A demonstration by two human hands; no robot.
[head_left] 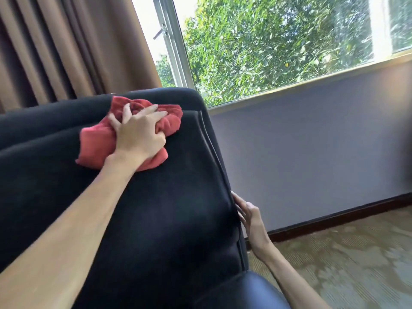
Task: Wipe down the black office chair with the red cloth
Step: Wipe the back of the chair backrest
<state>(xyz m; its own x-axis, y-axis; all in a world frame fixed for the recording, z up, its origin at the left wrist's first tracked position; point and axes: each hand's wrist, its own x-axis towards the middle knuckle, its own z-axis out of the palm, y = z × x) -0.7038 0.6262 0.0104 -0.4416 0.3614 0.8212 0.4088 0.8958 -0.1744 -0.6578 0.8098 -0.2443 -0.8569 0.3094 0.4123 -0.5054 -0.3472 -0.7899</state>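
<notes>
The black office chair [169,210] fills the left and middle of the head view, its fabric backrest facing me. My left hand [139,132] lies on the bunched red cloth [95,146] near the top of the backrest, fingers curled into its folds and pressing it against the fabric. My right hand [248,216] holds the right edge of the backrest lower down, fingers wrapped round the rim and partly hidden behind it. A shiny black armrest [245,291] shows at the bottom.
Brown curtains [66,45] hang behind the chair at the left. A large window [278,45] with green trees outside sits above a grey-purple wall [312,152]. Patterned carpet [345,264] covers the floor at the right.
</notes>
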